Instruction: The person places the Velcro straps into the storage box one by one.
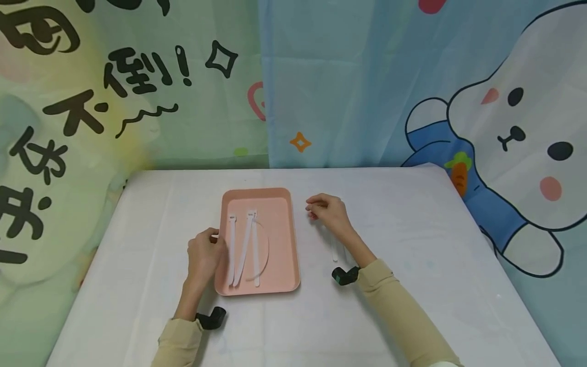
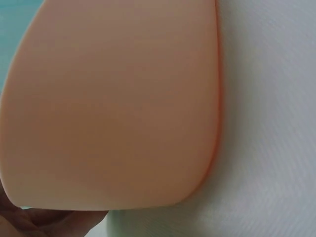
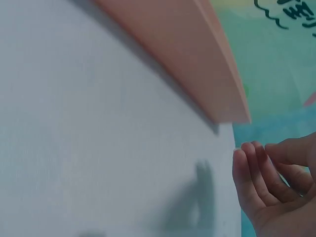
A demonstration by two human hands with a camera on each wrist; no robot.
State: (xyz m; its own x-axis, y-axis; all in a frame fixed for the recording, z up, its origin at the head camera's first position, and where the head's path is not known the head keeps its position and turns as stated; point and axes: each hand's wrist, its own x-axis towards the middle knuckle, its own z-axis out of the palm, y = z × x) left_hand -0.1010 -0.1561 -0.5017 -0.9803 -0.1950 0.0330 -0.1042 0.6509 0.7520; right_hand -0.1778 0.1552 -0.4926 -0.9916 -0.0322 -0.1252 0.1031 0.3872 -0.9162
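Observation:
A pink rectangular tray [image 1: 283, 244] stands on the white table. Several thin white straps [image 1: 232, 250] with small wider heads lie in it, and a thin curved strand [image 1: 268, 250] bows out beside them. My left hand [image 1: 205, 255] grips the tray's left rim with bent fingers. In the left wrist view the tray wall [image 2: 113, 103] hides most of that hand. Right of the tray, my right hand [image 1: 332, 214] hovers above the table, fingers loosely bent. The right wrist view shows nothing between its thumb and fingers [image 3: 249, 182].
Another white strip [image 1: 335, 251] lies on the table [image 1: 435, 285] beside the right forearm, partly hidden by it. A printed cloth backdrop [image 1: 348, 92] hangs behind the table. Both wrists carry small black cameras [image 1: 212, 318].

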